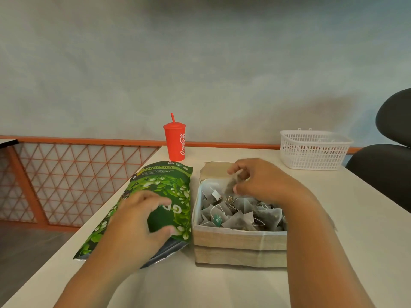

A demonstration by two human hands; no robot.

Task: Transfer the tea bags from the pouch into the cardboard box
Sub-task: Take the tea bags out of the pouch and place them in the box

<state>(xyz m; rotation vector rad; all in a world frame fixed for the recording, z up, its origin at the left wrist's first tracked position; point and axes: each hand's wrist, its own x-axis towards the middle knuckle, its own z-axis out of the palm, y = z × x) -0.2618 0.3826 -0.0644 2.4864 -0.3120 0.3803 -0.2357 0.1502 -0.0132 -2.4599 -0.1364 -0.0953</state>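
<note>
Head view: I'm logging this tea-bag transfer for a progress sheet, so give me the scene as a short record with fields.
surface: pale table
source: green tea pouch lying flat, left of the box
destination: cardboard box, open, holding many pyramid tea bags
left hand: resting on the pouch, fingers spread
right hand: over the box's far end, pinching one tea bag
background: red Coca-Cola cup with straw; white plastic basket at far right

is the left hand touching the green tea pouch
Touching. The head view shows the left hand lying flat on the green foil tea pouch, fingers spread over its printed face with no gap.
</note>
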